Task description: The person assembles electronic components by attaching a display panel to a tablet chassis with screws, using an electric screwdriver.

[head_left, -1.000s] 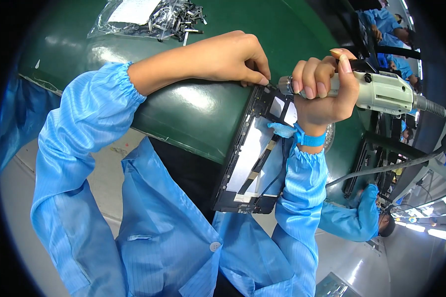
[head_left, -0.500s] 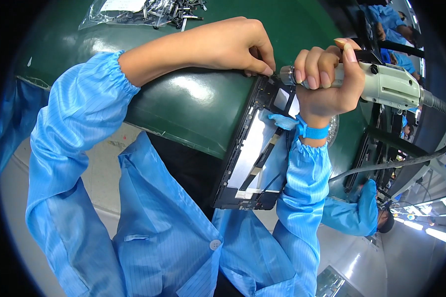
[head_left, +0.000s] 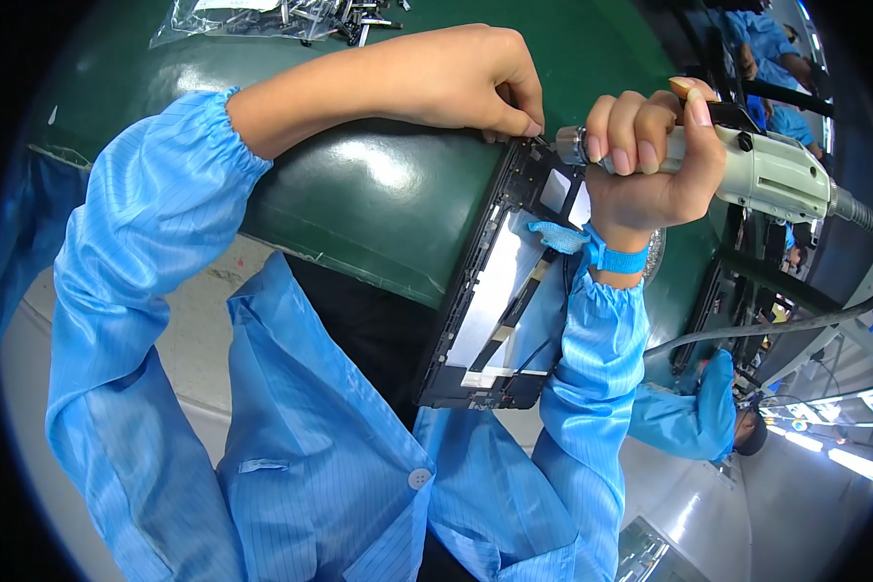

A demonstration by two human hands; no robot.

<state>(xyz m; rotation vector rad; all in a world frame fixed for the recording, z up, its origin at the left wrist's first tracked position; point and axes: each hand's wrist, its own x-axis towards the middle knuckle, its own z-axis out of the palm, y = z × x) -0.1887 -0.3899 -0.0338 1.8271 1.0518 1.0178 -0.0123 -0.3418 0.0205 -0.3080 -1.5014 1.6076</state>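
Observation:
An opened flat device like a tablet (head_left: pixel 485 301) lies at a slant, its dark frame and silvery inner panels showing. My left hand (head_left: pixel 485 82) is closed in a pinch at the device's far end, and what its fingertips hold is too small to make out. In my right hand (head_left: pixel 650 160) is a pale electric screwdriver (head_left: pixel 771 177), gripped with the fingers wrapped round its body. Its metal nose (head_left: pixel 571 145) points left toward the left fingertips, close above the device's far corner. A blue wrist strap (head_left: pixel 616 257) circles my right wrist.
At the far left of the green table (head_left: pixel 359 213) lies a clear bag (head_left: pixel 233 19) with small dark and metallic parts around it. A grey cable (head_left: pixel 757 328) runs along the right. Co-workers in blue sleeves (head_left: pixel 689 417) sit beyond on the right.
The screwdriver in my right hand has shifted slightly right, away from the left fingertips. My left hand has risen a little in the picture, still pinched.

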